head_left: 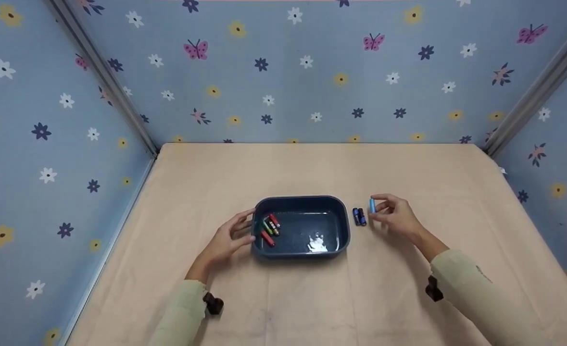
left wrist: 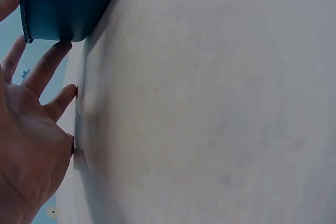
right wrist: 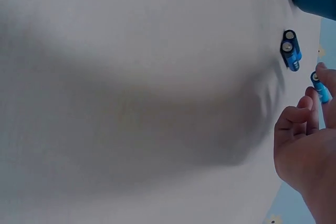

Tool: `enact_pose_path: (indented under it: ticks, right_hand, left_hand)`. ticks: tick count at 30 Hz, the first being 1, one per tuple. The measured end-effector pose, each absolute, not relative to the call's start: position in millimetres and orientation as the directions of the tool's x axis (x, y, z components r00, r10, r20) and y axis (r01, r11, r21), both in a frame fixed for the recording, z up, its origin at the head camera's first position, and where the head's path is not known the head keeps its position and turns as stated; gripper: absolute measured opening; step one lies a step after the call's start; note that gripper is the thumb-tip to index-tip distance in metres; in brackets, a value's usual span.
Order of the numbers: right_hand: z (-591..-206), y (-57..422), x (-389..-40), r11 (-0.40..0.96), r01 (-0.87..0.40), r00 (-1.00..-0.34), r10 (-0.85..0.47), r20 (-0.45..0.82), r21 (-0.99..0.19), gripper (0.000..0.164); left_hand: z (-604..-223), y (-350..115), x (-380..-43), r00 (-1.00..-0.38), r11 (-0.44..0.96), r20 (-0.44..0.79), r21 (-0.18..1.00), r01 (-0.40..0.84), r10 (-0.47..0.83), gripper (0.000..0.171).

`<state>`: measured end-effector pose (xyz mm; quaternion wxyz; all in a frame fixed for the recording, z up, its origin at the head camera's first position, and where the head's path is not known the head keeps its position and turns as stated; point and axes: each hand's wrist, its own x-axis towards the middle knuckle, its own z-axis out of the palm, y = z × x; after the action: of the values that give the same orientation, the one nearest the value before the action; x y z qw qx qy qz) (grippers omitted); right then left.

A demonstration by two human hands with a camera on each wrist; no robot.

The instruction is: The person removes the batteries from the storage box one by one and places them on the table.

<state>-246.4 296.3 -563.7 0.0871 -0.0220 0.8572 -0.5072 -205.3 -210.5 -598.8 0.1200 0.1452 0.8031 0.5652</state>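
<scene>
My right hand [head_left: 397, 216] pinches a light blue battery [head_left: 372, 205] between thumb and fingers, right of the dark blue plastic bin [head_left: 300, 254]. Two dark blue batteries [head_left: 359, 216] lie side by side between that hand and the bin; the right wrist view shows the held battery [right wrist: 320, 88] close by them. At the bin's left end, my left hand [head_left: 225, 240] has its fingers spread, with fingertips at the wall and rim. In the left wrist view, a fingertip meets the bin's lower edge. Inside the bin, at its left, lie several red, green and dark batteries [head_left: 268, 238].
A cream cloth covers the table [head_left: 307, 302], which ends at a blue flowered wall panel [head_left: 312, 96] behind. Similar panels rise on the left and right, with grey posts [head_left: 105, 77] at the corners. Small black devices [head_left: 213, 303] sit at both wrists.
</scene>
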Motion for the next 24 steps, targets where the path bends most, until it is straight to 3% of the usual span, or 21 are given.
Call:
enact_pose_path:
  ticks: [24]
  right_hand:
    - [-573.0,294.3,-254.4,0.563,0.032,-0.948,-0.244,-0.203,-0.826,0.055]
  left_hand:
    - [-599.3,-210.4,-205.9,-0.922,0.31,-0.011,0.943,0.118,0.386,0.074]
